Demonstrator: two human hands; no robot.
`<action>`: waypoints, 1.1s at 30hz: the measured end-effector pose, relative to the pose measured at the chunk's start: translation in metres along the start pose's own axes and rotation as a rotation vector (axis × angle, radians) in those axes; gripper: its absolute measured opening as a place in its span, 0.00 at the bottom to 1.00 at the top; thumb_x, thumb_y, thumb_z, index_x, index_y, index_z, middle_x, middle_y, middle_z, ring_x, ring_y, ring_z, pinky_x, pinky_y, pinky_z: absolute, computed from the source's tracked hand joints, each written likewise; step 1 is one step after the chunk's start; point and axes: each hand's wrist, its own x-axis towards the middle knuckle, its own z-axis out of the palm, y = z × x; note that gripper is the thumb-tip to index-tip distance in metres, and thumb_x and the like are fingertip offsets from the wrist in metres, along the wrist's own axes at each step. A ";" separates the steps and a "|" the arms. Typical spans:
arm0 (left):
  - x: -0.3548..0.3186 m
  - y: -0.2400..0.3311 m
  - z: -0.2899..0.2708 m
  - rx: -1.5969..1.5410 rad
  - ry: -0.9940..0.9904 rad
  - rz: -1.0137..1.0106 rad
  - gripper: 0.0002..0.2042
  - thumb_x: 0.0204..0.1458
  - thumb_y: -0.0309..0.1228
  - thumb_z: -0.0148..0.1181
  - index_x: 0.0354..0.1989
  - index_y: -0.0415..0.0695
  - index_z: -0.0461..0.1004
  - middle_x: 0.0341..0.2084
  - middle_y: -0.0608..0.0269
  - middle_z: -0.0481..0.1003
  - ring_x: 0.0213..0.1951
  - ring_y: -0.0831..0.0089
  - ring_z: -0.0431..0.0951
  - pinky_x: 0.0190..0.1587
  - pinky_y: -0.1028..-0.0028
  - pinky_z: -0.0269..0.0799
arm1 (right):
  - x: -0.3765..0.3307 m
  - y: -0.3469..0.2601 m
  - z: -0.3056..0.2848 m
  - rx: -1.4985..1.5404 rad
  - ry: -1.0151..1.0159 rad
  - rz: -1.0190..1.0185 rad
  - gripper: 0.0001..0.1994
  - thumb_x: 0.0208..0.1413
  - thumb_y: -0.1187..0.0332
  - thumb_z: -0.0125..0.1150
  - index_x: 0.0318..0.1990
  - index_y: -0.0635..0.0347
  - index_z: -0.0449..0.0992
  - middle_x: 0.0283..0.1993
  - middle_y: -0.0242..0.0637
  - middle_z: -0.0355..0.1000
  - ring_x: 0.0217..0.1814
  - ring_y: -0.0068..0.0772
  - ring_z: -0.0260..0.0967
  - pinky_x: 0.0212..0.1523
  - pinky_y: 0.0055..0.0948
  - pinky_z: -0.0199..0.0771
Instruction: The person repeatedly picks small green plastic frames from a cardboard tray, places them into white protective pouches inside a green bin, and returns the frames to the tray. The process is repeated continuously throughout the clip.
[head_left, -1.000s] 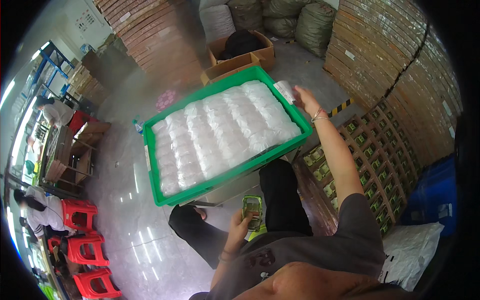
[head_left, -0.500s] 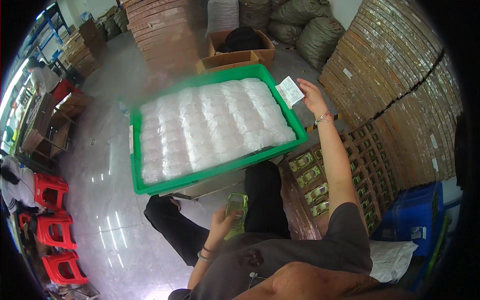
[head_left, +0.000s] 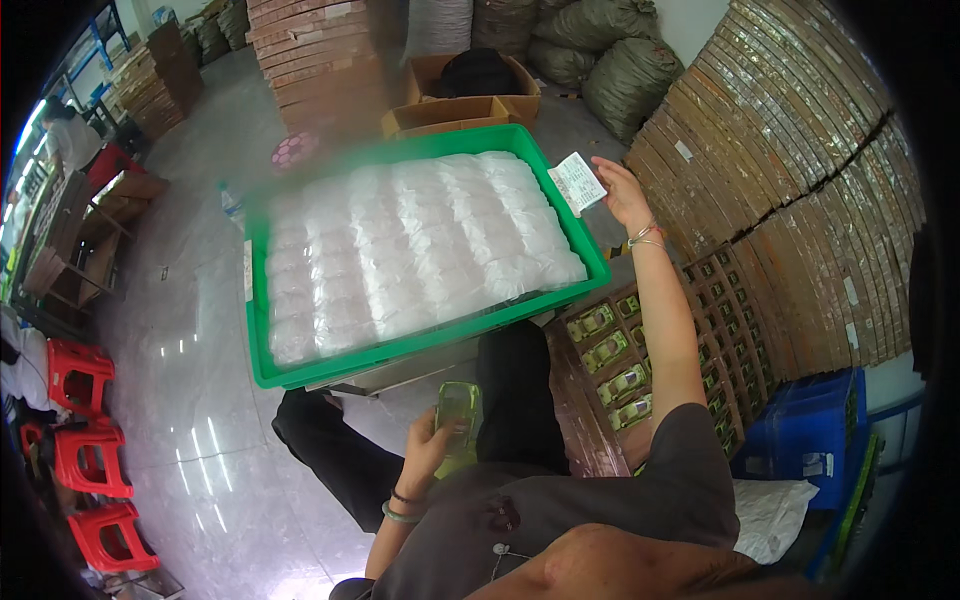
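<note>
A green plastic bin (head_left: 590, 285) is filled with rows of white, puffy packs (head_left: 400, 250) under clear film. At its far right corner my right hand (head_left: 628, 200) reaches out, thumb and fingers at the edge of a white printed label (head_left: 577, 183) that sticks out past the rim. The label seems pinched there, though the thumb is partly hidden. Low in front of my lap, my left hand (head_left: 428, 445) is closed around a yellow-green plastic shell (head_left: 458, 405) with a greyish, see-through middle. More green shows below the fingers.
On my right lie partitioned cardboard trays with green toy car shells (head_left: 622, 383), beside tall stacks of cardboard (head_left: 790, 130) and blue crates (head_left: 800, 430). An open carton (head_left: 450, 115) and full sacks (head_left: 630, 90) stand behind the bin. Red stools (head_left: 92, 460) and people are at left.
The view has shifted slightly, so the bin and stools appear a little farther left. Both hands keep their grip and place.
</note>
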 end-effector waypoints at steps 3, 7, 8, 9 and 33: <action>0.001 -0.001 -0.001 -0.003 -0.003 -0.003 0.10 0.54 0.23 0.48 0.42 0.34 0.71 0.33 0.59 0.78 0.32 0.75 0.77 0.34 0.77 0.72 | -0.002 -0.002 0.002 -0.005 0.002 0.002 0.14 0.61 0.70 0.48 0.54 0.59 0.70 0.43 0.33 0.72 0.44 0.25 0.69 0.45 0.26 0.70; 0.001 -0.003 -0.003 -0.014 -0.001 0.018 0.09 0.54 0.24 0.48 0.42 0.34 0.71 0.33 0.59 0.78 0.32 0.75 0.77 0.34 0.77 0.72 | 0.000 -0.002 0.001 -0.016 -0.010 -0.001 0.14 0.61 0.69 0.49 0.53 0.59 0.70 0.44 0.33 0.72 0.45 0.25 0.69 0.45 0.26 0.70; 0.001 -0.004 -0.002 -0.023 -0.002 0.017 0.09 0.54 0.24 0.48 0.42 0.34 0.71 0.33 0.59 0.78 0.32 0.75 0.77 0.33 0.77 0.72 | 0.000 -0.002 -0.001 -0.021 -0.006 0.000 0.14 0.61 0.69 0.49 0.53 0.59 0.71 0.44 0.33 0.72 0.44 0.25 0.69 0.44 0.26 0.70; 0.001 -0.004 -0.003 -0.032 0.002 0.015 0.09 0.54 0.24 0.48 0.42 0.34 0.71 0.33 0.59 0.78 0.32 0.75 0.77 0.33 0.77 0.72 | 0.001 -0.001 -0.001 -0.022 -0.008 0.002 0.14 0.61 0.69 0.49 0.53 0.59 0.71 0.43 0.33 0.72 0.44 0.25 0.69 0.44 0.26 0.70; -0.033 -0.015 -0.064 -0.200 0.231 0.104 0.10 0.54 0.25 0.50 0.43 0.36 0.72 0.33 0.62 0.77 0.34 0.78 0.74 0.38 0.78 0.70 | -0.015 0.084 0.401 -1.159 -0.780 -0.791 0.10 0.46 0.70 0.57 0.37 0.62 0.77 0.41 0.47 0.73 0.50 0.46 0.68 0.53 0.37 0.67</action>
